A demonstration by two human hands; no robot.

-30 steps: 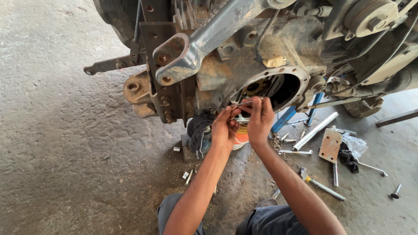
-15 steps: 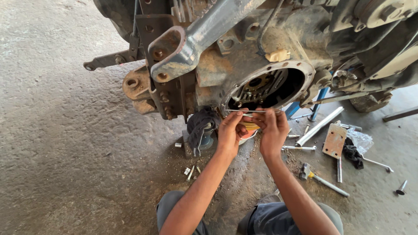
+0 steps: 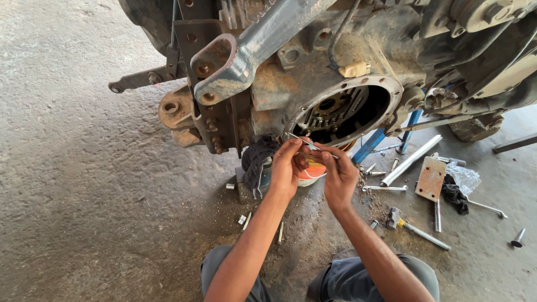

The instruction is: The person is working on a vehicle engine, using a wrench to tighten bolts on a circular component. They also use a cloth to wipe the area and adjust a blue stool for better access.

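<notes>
My fingers (image 3: 295, 146) on both hands pinch a thin metal pin (image 3: 311, 145): left hand (image 3: 286, 168) closed on its near end, right hand (image 3: 338, 176) closed on the other. A second ago I held it up against the round opening (image 3: 347, 106) in the housing (image 3: 313, 72); now it sits lower, just below the rim, over the orange tub (image 3: 310, 173). So I judge I've pulled back to adjust it, not fit it.

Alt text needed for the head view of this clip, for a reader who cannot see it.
A person's left hand and right hand together hold a thin metal rod before the round opening of a rusty machine housing. Bolts, a hammer and a rusty plate lie on the concrete floor.
</notes>
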